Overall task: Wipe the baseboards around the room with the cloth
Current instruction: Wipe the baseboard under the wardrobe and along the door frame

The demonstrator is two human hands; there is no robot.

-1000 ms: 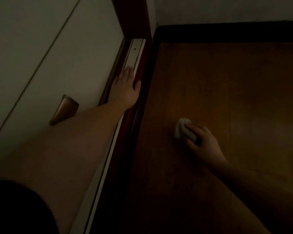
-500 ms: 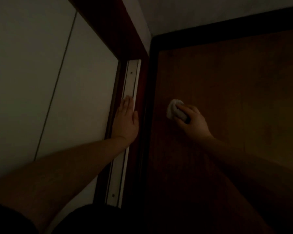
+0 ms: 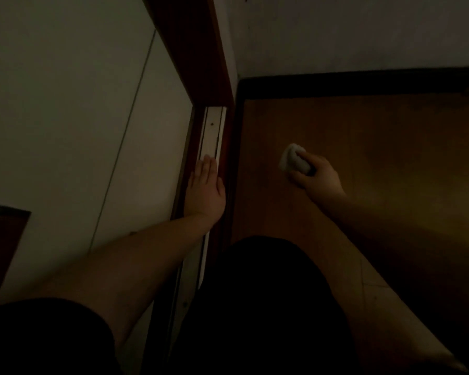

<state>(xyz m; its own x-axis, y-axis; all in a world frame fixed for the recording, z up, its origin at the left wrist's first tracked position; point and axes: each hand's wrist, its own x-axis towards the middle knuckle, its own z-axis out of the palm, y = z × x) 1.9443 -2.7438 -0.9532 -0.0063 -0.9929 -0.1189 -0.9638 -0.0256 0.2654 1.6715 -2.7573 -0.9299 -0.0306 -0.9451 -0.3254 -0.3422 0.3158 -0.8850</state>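
The room is very dim: a brown wooden floor (image 3: 363,163) runs up to a pale wall (image 3: 349,31), and a dark baseboard (image 3: 349,83) lines the foot of that wall, meeting a second dark strip down the floor's left edge at the corner; left of it lies a pale metal door track (image 3: 211,131) inside a reddish wooden frame (image 3: 198,50), with a light panel (image 3: 65,104) beyond; the right hand (image 3: 317,177) is clenched around a small bunched white cloth (image 3: 293,159), fingers curled over it, the wad held low over the floor or on it (I cannot tell which) and well short of the baseboard ahead; the left hand (image 3: 206,188) lies flat and released on the track, fingers straight and together, pointing toward the corner, seemingly bracing the body; both forearms reach forward from a low stance, the right one angled toward the corner; the step in hand looks like bringing the cloth to the baseboard, so to do it well the wad should be carried to the corner, pressed against the face and top lip of the strip, and drawn along in 1 long steady stroke rather than dabs; unfolding the cloth a little would give more contact; in this poor light it would be easy to miss a stretch, so overlapping passes seem wise, with the left hand shifting along as support.
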